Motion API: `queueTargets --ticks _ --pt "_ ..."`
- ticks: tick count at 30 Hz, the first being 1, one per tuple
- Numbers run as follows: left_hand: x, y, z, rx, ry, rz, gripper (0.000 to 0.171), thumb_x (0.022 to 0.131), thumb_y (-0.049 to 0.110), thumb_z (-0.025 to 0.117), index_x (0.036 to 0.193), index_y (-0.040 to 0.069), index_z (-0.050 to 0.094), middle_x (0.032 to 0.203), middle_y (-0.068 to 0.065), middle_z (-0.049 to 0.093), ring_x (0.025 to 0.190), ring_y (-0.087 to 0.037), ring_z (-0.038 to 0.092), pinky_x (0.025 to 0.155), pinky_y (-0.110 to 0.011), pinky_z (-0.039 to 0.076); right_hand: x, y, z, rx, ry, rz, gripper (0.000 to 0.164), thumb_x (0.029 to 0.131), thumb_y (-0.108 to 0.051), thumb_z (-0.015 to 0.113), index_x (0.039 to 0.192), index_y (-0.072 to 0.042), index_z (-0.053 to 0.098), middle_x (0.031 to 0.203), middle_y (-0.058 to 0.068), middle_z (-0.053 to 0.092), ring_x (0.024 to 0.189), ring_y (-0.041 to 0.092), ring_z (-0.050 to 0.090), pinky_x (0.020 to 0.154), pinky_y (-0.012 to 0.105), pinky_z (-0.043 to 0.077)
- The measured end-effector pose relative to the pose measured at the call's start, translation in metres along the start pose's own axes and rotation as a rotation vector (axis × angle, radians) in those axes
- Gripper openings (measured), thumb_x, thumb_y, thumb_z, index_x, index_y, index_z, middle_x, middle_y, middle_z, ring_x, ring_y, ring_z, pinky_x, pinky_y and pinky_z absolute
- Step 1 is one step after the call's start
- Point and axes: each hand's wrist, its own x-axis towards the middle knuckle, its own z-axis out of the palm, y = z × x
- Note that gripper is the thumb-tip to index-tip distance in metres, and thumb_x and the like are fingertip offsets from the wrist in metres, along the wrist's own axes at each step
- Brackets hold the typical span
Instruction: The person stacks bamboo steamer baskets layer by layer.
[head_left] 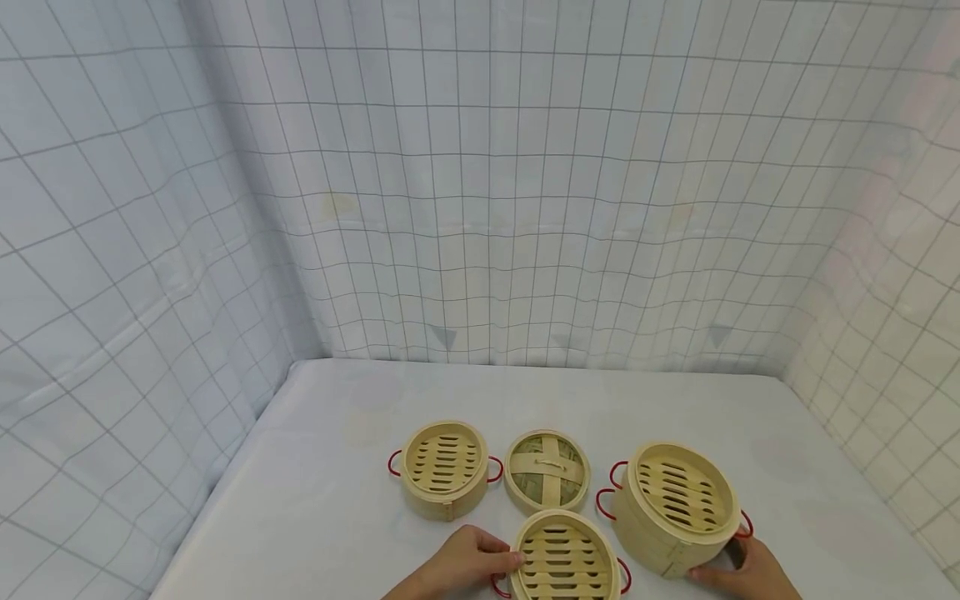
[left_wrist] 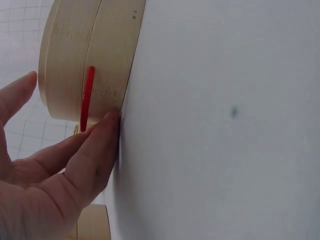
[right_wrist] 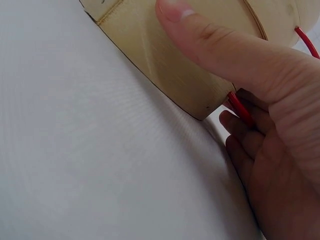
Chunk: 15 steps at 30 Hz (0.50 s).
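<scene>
White tabletop (head_left: 315,475): left hand (head_left: 472,557), fingers part-curled, holds the front basket (head_left: 566,558) by its left side; right hand (head_left: 746,571), half-closed, grips the stacked baskets (head_left: 648,546) low right. Tilting could slide the top tier (head_left: 641,515) off; a red handle (left_wrist: 87,100) might snag fingers.

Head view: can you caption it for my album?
Left grip at front steamer, right grip at steamer stack, round lid beyond.
</scene>
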Motion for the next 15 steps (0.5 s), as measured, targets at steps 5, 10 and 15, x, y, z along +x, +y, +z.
queueTargets --ticks 5,10,15 --pt "-0.0012 -0.0065 -0.0025 0.029 -0.002 -0.011 0.034 0.082 0.037 0.068 0.086 0.004 0.074 0.07 -0.002 0.066 0.073 -0.008 0.057 0.067 -0.026 0.048 -0.0001 -0.0008 -0.0001 0.001 -0.002 -0.006 0.088 0.071 -0.032 0.079 0.135 0.006 0.033 0.135 0.027 0.038 0.125 0.042 0.032 0.097 0.053 0.033" --pt "-0.0058 -0.0071 -0.002 -0.056 -0.023 -0.042 0.037 0.082 0.037 0.068 0.078 0.001 0.073 0.066 -0.003 0.064 0.068 -0.008 0.057 0.065 -0.024 0.049 -0.0002 -0.0005 0.0001 0.013 -0.001 -0.006 0.089 0.07 -0.032 0.08 0.134 0.007 0.032 0.135 0.029 0.038 0.125 0.044 0.031 0.097 0.055 0.032" --pt "-0.0084 -0.0027 0.0022 -0.118 0.015 -0.093 0.04 0.078 0.038 0.072 0.073 -0.001 0.071 0.064 -0.004 0.065 0.059 -0.007 0.059 0.056 -0.02 0.051 0.0002 -0.0002 -0.0007 0.013 0.001 0.005 0.089 0.07 -0.033 0.079 0.134 0.008 0.032 0.134 0.03 0.037 0.124 0.046 0.031 0.097 0.056 0.032"
